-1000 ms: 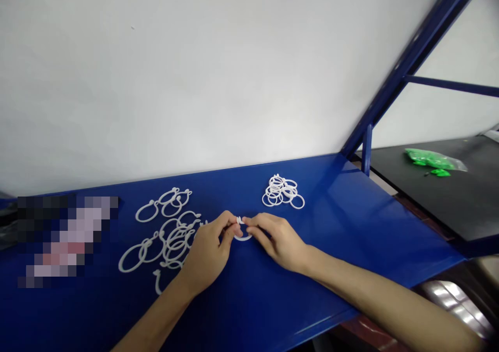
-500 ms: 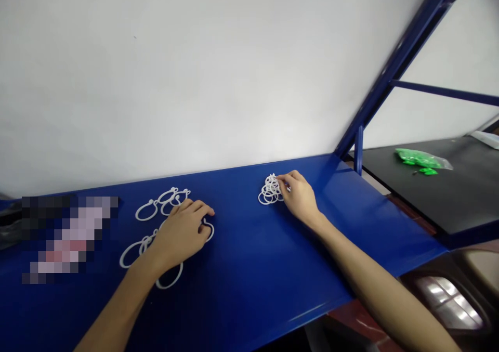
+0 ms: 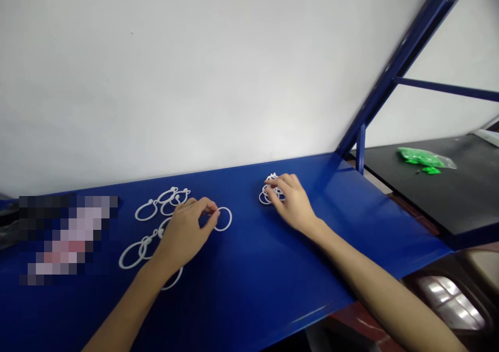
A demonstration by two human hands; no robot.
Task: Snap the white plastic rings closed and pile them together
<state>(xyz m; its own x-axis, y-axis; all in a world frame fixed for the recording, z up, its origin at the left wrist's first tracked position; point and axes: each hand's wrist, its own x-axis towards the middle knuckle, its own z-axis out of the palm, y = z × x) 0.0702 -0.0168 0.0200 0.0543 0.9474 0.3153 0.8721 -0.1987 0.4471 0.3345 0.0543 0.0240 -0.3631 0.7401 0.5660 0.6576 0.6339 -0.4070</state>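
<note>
On the blue shelf [image 3: 249, 269], my left hand [image 3: 183, 235] pinches a white plastic ring [image 3: 224, 219] between thumb and forefinger, dragging it out from a loose scatter of white rings [image 3: 156, 211] that lies under and left of the hand. Over a small heap of closed white rings [image 3: 268, 192] near the back of the shelf rests my right hand [image 3: 290, 201]. Its fingers are spread and their tips touch the heap, part of which the hand hides.
A white wall rises right behind the shelf. A slanted blue frame post [image 3: 390, 66] stands at the right. Beyond it a black surface [image 3: 448, 196] carries a bag of green parts [image 3: 423, 158]. A blurred patch [image 3: 66, 237] covers the shelf's left end.
Both hands held one ring together at the centre, then parted. The right hand went to the heap at the back right; the left went to the scatter and now pulls one ring rightward.
</note>
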